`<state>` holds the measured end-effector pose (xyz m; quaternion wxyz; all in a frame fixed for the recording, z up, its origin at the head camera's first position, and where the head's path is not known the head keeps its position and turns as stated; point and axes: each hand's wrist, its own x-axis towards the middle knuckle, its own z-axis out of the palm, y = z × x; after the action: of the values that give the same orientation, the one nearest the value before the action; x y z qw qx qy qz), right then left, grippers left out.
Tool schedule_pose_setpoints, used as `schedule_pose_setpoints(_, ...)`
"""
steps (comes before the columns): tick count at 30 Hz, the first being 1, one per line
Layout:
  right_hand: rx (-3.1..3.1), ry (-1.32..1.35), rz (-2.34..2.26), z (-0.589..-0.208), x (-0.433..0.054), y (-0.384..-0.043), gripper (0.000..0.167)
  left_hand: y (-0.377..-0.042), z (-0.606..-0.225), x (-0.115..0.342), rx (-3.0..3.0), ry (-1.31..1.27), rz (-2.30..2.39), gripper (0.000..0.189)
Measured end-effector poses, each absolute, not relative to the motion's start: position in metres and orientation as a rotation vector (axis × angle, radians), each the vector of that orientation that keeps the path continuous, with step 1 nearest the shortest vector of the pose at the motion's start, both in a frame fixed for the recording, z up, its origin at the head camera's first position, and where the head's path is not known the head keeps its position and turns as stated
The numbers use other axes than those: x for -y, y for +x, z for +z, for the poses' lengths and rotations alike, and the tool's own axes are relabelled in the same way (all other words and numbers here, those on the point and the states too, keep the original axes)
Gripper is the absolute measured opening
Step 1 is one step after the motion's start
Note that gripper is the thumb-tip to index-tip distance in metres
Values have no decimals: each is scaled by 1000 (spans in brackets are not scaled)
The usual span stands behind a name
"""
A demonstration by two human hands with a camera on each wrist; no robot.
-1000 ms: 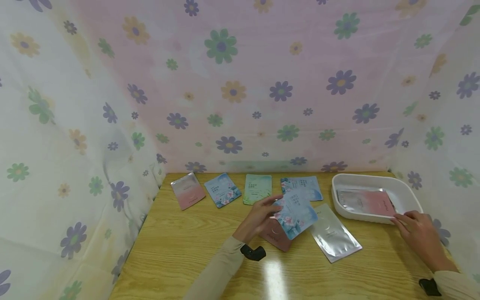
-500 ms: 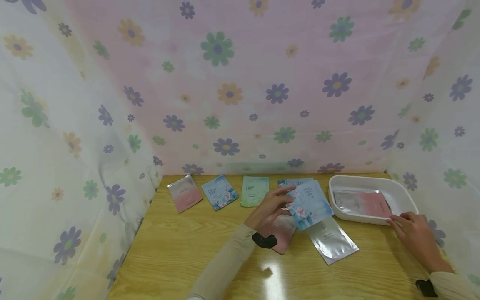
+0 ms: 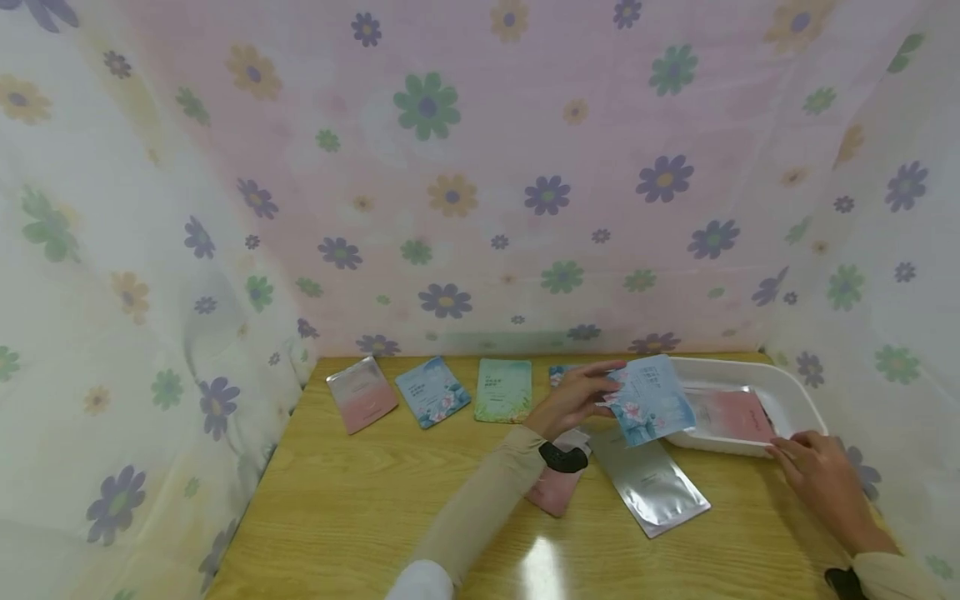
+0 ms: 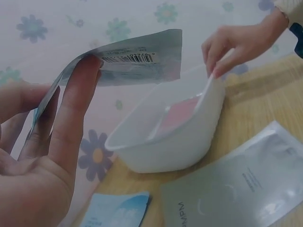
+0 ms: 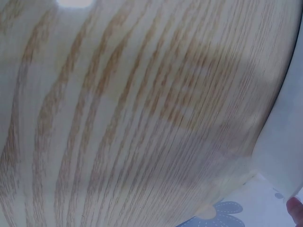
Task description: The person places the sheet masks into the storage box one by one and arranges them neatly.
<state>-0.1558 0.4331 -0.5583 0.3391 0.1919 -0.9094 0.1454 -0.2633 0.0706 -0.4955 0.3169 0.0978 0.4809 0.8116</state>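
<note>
The left hand (image 3: 576, 407) holds a blue flower packet (image 3: 652, 402) up above the counter (image 3: 337, 508). Its grip is clamped on the left edge of this packet, and fingers are on both faces of it. In the left wrist view the packet is bent, and the side with a barcode (image 4: 130, 57) is seen. In the head view the packet covers the left end of a white tub (image 3: 791, 407), which stands at the right side of the counter.

The right hand (image 3: 819, 477) pinches the near rim of the tub, close to its right corner; here the thumb and fingers are together on the rim. Inside the tub lies a pink and silver packet (image 3: 738, 415).

In front of the tub, a silver packet (image 3: 658, 490) lies slanted on the counter, and a pink packet (image 3: 557, 492) is partly hidden by the left arm. Along the back there are 4 more packets: a silver-pink packet (image 3: 362, 396), a blue packet (image 3: 432, 392), a green packet (image 3: 502, 390) and a half-hidden packet (image 3: 559, 375) behind the left hand. A flowered curtain (image 3: 495, 275) hangs behind the counter.
</note>
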Motion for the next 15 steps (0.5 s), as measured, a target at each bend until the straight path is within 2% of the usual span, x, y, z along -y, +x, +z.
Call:
schedule_pose_setpoints(3, 2372, 487, 374, -560, -432, -156, 13, -268, -495, -82, -1252, 252, 2130, 38)
schedule_pose_setpoints(15, 2397, 443, 390, -560, -429, -155, 14, -288, -496, -127, -1268, 355, 2047, 41)
